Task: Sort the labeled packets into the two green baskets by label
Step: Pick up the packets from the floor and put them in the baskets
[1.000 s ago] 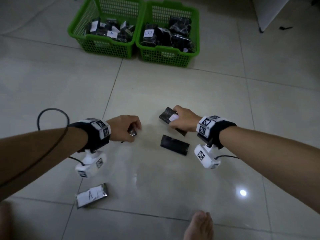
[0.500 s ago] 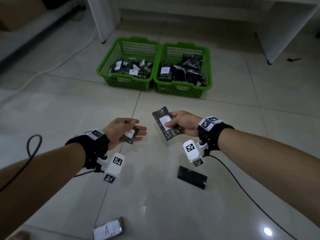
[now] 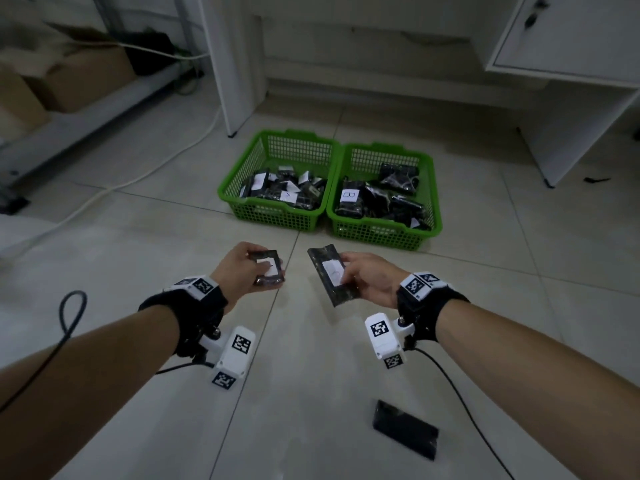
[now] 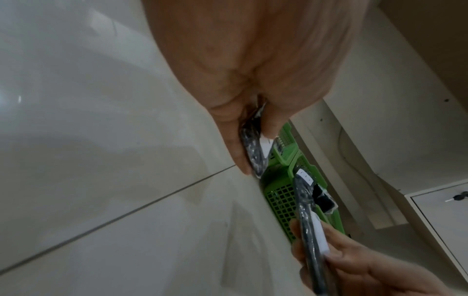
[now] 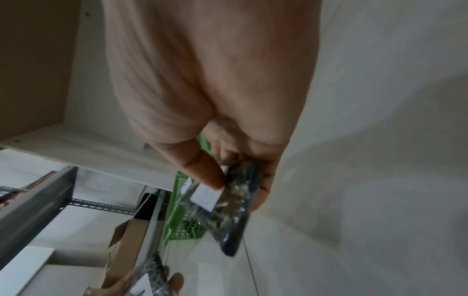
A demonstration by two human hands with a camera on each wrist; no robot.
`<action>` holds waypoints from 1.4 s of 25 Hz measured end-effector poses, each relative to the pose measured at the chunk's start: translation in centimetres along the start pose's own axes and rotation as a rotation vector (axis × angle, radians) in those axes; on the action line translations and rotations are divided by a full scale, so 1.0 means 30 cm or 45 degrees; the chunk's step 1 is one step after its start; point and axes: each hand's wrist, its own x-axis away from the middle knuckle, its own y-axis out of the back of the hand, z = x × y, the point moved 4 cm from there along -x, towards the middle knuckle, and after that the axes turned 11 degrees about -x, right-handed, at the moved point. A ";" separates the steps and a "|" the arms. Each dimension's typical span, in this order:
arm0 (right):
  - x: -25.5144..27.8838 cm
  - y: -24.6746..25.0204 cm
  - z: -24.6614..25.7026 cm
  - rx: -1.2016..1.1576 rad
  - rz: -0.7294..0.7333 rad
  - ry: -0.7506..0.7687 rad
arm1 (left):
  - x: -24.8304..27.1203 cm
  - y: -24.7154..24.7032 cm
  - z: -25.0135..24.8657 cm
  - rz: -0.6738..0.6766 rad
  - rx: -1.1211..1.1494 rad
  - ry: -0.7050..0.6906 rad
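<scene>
My left hand pinches small dark packet, white label up, thumb on top. My right hand grips longer dark packet by its labeled middle, thumb on label. Both packets held above floor, short of two green baskets: left basket with A-labeled packets, right basket with B-labeled one. Third dark packet lies on tile near my right forearm.

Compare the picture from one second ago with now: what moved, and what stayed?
Both hands rose off the floor: the left hand lifted its small packet, the right hand its long packet. The dark packet stayed on the floor; both green baskets stayed put.
</scene>
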 end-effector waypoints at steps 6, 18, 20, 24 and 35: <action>-0.091 0.185 0.352 0.613 -0.861 0.794 | -0.255 0.016 -0.222 -0.221 -0.276 -0.480; -0.256 0.418 0.361 1.468 -1.015 0.411 | -0.730 -0.116 -0.241 -0.292 -1.690 -0.339; -0.242 0.427 0.367 1.437 -1.068 0.636 | -0.735 -0.129 -0.215 -0.227 -1.877 -0.117; -0.253 0.398 0.353 1.618 -0.847 0.653 | -0.743 -0.144 -0.184 -0.213 -1.896 0.001; 0.009 0.258 0.072 1.689 -0.820 1.025 | -0.383 -0.321 -0.120 -0.278 -1.878 -1.064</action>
